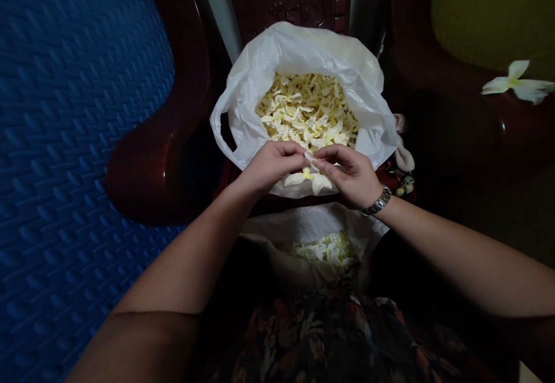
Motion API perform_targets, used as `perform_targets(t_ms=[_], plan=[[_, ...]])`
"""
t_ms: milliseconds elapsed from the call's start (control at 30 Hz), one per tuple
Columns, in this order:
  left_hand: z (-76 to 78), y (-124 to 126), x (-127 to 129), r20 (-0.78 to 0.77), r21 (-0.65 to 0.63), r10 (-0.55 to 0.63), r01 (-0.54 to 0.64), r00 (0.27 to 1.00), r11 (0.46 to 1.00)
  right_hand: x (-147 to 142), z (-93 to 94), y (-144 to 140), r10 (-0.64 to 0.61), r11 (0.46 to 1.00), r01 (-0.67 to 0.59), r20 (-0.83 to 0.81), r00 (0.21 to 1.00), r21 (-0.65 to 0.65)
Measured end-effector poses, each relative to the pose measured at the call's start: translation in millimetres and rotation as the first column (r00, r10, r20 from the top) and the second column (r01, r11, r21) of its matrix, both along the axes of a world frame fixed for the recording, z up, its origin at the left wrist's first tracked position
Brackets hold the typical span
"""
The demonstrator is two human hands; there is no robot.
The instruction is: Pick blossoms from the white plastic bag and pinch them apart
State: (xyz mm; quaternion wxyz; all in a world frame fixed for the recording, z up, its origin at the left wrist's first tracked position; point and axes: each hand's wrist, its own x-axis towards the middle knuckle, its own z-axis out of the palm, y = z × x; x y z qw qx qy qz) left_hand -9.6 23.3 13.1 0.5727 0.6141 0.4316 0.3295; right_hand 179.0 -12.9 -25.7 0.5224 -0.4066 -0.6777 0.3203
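One white, yellow-centred flower point(309, 176) is pinched between left hand point(269, 166) and right hand point(350, 174) fingers; two bags point(243, 111) of petals; one loose flower point(518, 82) at two o'clock.

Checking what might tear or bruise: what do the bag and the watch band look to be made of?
White bag: thin plastic film, crinkled, slightly translucent, with a cut-out handle. Watch band on the right hand's wrist: linked metal, silvery and glinting, probably steel.

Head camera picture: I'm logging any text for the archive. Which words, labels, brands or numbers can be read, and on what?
None can be read.
White plastic bag: no print shows.
Wristwatch on the right hand: face hidden.
Left hand and flower: no text.
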Motion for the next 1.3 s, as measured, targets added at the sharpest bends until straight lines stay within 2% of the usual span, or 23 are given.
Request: perform_targets(t_ms=[133, 200, 467, 667, 833, 967, 1033, 1133, 1200, 1267, 1300], plan=[[-2.6, -0.3, 1.5, 0.026, -0.040, 0.031, -0.030, 0.999, 0.999, -2.4, -3.0, 0.9, 0.028, 0.998, -0.030, -0.048, 0.998, -0.046], [-2.6, -1.3, 2.8, 0.030, -0.021, 0.045, -0.044, 0.999, 0.999, -3.4, -4.2, 2.2, 0.031, 0.996, -0.038, -0.093, 0.995, -0.078], [-7.8, 0.6, 5.0, -0.013, 0.243, 0.041, -0.037, 0.999, 0.969, -5.3, -6.7, 4.8, -0.007, 0.988, -0.021, -0.181, 0.984, -0.156], [-11.7, 1.9, 5.2, -0.059, 0.310, 0.063, -0.042, 0.996, 0.950, -5.8, -8.6, 4.9, -0.023, 0.997, 0.012, -0.156, 0.987, -0.071], [-11.9, 3.1, 4.2, -0.131, 0.456, 0.077, -0.009, 0.988, 0.890, -3.6, -9.2, 6.6, -0.012, 0.999, 0.008, -0.082, 0.997, -0.053], [-16.8, 9.6, 0.0, -0.196, 0.535, 0.127, -0.002, 0.972, 0.845, 1.1, -7.3, 9.0, -0.072, 0.993, 0.075, -0.041, 0.997, 0.092], [-21.7, 16.9, -4.8, -0.253, 0.576, 0.185, -0.006, 0.950, 0.818, 4.7, -4.0, 10.1, -0.098, 0.988, 0.105, -0.065, 0.993, 0.116], [-28.9, 30.3, -16.1, -0.366, 0.606, 0.271, 0.007, 0.890, 0.795, 12.3, 4.0, 11.7, -0.142, 0.989, 0.148, -0.174, 0.974, 0.018], [-30.6, 37.3, -25.3, -0.423, 0.590, 0.300, 0.008, 0.855, 0.807, 18.2, 9.5, 12.7, -0.145, 0.988, 0.129, -0.239, 0.960, -0.083], [-28.5, 39.7, -33.4, -0.439, 0.531, 0.248, 0.027, 0.863, 0.847, 23.6, 11.9, 13.1, -0.055, 0.980, 0.013, -0.209, 0.976, -0.199], [-26.6, 38.8, -36.1, -0.440, 0.481, 0.176, 0.065, 0.881, 0.874, 25.5, 11.1, 12.9, 0.033, 0.959, -0.076, -0.158, 0.987, -0.273]])
